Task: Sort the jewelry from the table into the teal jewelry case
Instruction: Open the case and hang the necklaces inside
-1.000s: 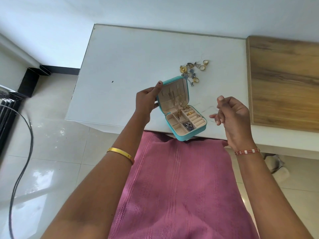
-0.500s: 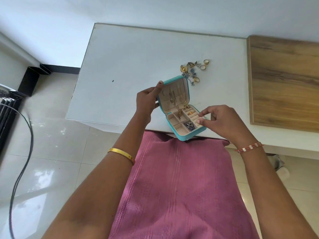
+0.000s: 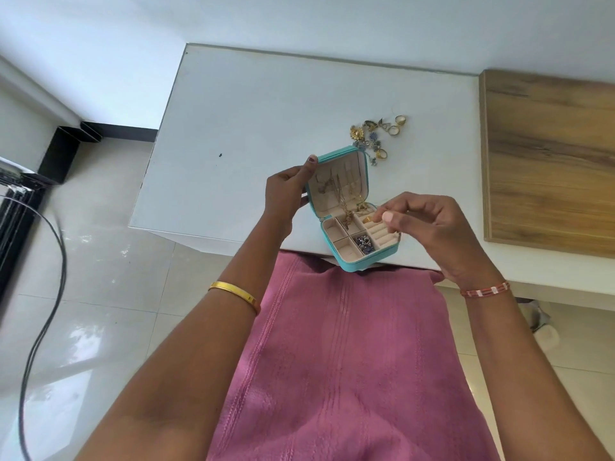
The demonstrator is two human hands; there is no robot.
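The teal jewelry case lies open at the white table's near edge. My left hand grips the left side of its upright lid, where gold chains hang. My right hand hovers over the ring rolls, thumb and fingertips pinched together beside a gold ring. Whether anything sits in that pinch is too small to tell. A blue beaded piece fills one compartment. A pile of loose rings and earrings lies on the table just behind the case.
A wooden board covers the table's right part. The case's front corner overhangs the table edge above my pink clothing. To the left, on the tiled floor, are a black cable and a black frame.
My right hand moved left from beside the case to above its ring rolls and its fingers pinched together there. My left hand kept holding the lid.
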